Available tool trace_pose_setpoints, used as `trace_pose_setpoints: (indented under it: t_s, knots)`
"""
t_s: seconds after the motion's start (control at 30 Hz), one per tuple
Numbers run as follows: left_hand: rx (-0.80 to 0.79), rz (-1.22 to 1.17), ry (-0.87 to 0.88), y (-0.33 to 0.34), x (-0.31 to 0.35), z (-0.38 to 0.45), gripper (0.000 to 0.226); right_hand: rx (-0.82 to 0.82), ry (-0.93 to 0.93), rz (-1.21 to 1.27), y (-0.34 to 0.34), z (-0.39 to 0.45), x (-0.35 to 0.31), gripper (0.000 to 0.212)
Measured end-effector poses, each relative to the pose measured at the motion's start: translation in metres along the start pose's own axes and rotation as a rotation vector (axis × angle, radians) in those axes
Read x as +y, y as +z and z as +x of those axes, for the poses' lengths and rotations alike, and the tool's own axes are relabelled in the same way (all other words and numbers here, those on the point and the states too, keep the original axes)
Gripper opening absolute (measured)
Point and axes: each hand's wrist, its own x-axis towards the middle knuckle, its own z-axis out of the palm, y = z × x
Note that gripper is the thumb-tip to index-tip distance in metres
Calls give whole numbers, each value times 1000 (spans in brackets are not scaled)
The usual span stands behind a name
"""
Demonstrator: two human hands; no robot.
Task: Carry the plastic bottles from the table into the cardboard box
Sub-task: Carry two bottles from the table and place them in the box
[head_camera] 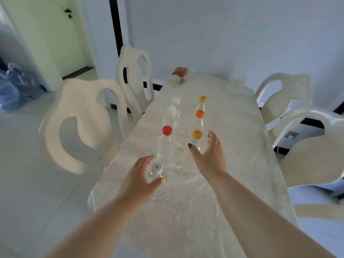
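Left grip (138,176) curling around the white-capped bottle (157,180) on the desk (232,164).
Right grip (206,155) is spreading open beside the yellow-capped bottle (197,135).

No legible text anywhere; square QR-like mark printed on white cap (157,167) of nearest bottle (158,185), near left, too blurred to read; small dark marks on orange cap (200,113), unreadable.

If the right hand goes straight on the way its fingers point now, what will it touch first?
Most likely the nearest yellow-capped bottle. The right hand is open, thumb on one side and fingers on the other, with this bottle standing in between. Depth is unclear, so I cannot tell if it touches already.
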Motion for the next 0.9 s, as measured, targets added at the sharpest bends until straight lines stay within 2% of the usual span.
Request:
trace_pose_setpoints:
  t_s: [0.07, 0.2, 0.27, 0.4, 0.6, 0.7, 0.9]
  knots:
    - [-16, -9, -28, 1, 0, 5, 64, -4, 34, -2, 2, 14, 1, 75]
    - [-61, -24, -87, 3, -5, 11, 38, -48, 54, 21, 6, 35, 5, 31]
    - [-66, -26, -92, 3, -6, 14, 32, -42, 39, 48, 9, 41, 7, 21]
    - [-74, -68, -110, 3, -5, 17, 30, -35, 62, 71, 14, 47, 13, 20]
    - [-90, -118, -158, 4, -8, 20, 44, -45, 86, 181, 17, 48, 17, 17]
    - [-95, -123, -128, 3, -6, 20, 43, -38, 115, 265, 12, 44, 17, 12]
    - [-96, -159, -60, -9, 20, 18, 39, 43, 95, 389, -23, 21, 16, 14]
